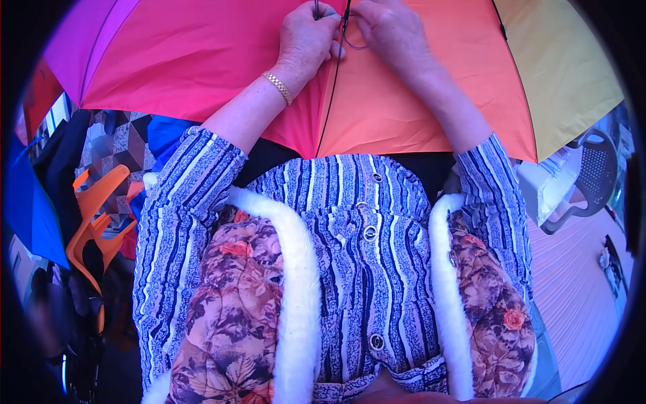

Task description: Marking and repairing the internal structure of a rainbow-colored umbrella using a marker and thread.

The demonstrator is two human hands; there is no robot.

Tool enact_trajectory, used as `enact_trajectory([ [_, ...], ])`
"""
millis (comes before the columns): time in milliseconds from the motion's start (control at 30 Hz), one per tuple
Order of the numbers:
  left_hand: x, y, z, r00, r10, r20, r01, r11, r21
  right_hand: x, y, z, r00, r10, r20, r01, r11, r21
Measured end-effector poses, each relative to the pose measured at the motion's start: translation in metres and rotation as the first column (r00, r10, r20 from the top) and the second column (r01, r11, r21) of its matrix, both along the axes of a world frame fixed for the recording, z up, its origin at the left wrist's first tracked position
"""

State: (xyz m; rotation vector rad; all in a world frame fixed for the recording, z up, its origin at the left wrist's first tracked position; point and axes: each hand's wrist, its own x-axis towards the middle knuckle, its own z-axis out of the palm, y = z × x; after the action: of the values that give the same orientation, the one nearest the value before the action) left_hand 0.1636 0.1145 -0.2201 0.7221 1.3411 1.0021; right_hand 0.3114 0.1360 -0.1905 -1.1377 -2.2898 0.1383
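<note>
An umbrella canopy in pink, orange, yellow and purple panels [417, 108] lies spread open before me, its inner side with the ribs facing up. A thin dark rib [331, 97] runs along the pink and orange seam. At its upper part, my left hand [308, 39] is closed from the left, a thin dark metal piece [316, 9] showing between its fingers. My right hand [391, 32] pinches close to the same rib from the right; its fingertips are partly hidden. A dark thread [355, 46] loops below the fingers, beside the rib.
Another rib with a dark joint [503, 30] crosses between the orange and yellow panels. An orange plastic chair [97, 222] and a blue umbrella [37, 209] stand at the left. A grey perforated chair [595, 172] is at the right.
</note>
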Motion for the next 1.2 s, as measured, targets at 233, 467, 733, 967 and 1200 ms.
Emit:
enact_trajectory([
  [233,0.01,-0.006,0.011,0.994,0.078,0.073,-0.079,0.997,0.018,0.011,0.0,0.012,0.988,-0.063,-0.139,0.04,0.986,-0.161],
  [467,0.002,-0.003,0.001,0.99,0.087,0.108,-0.087,0.996,0.0,0.085,0.02,0.026,0.604,-0.267,-0.751,-0.123,0.9,-0.418],
  [733,0.003,-0.005,0.007,0.993,0.102,-0.052,-0.102,0.995,0.006,0.215,0.05,0.03,-0.36,-0.598,-0.716,-0.805,0.587,-0.085],
  [967,0.007,-0.005,-0.003,0.994,0.076,-0.077,-0.077,0.997,-0.011,0.284,0.044,0.037,-0.407,-0.469,-0.784,-0.63,0.765,-0.131],
  [1200,0.002,-0.002,0.021,0.965,-0.1,-0.244,0.077,0.992,-0.1,0.26,0.06,0.087,-0.135,-0.56,-0.817,-0.416,0.781,-0.466],
])
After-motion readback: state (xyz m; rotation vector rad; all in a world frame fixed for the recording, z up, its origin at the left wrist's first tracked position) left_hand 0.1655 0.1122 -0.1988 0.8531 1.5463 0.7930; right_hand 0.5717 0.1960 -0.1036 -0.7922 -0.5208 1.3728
